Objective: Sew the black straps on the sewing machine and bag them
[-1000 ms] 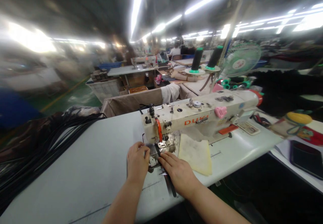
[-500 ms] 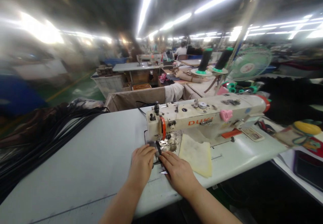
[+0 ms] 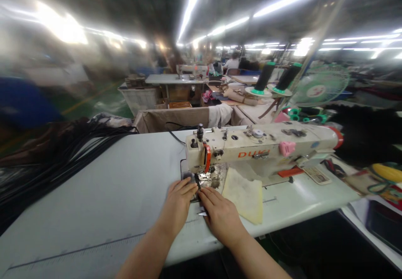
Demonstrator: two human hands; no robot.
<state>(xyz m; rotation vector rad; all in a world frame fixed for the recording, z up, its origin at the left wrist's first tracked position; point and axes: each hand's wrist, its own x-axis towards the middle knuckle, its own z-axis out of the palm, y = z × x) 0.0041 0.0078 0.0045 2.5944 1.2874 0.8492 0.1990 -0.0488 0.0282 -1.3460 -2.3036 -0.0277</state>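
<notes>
A white sewing machine (image 3: pixel 238 151) stands on the table, its presser foot (image 3: pixel 205 176) just ahead of my fingertips. A narrow black strip (image 3: pixel 197 182) runs under the foot area. My left hand (image 3: pixel 178 203) lies on the left side of the strip, fingers close together and pressing on it. From the right, my right hand (image 3: pixel 221 216) pinches the strip's near part with bent fingers. Under the right hand a pointed metal blade (image 3: pixel 202 214) sticks out; its other end is hidden. A pale yellow cloth (image 3: pixel 243 195) lies right of the right hand.
Long black strips (image 3: pixel 63 166) hang over the table's left side. Behind the machine is a fabric-lined bin (image 3: pixel 176 120). Two black thread cones (image 3: pixel 265 78) and a green fan (image 3: pixel 318 88) stand at the back right. A ruler scale (image 3: pixel 78 247) marks the front edge.
The view has turned slightly left, so the machine sits further right in it. Both hands stay close to the presser foot, with only slight movement of the fingers.
</notes>
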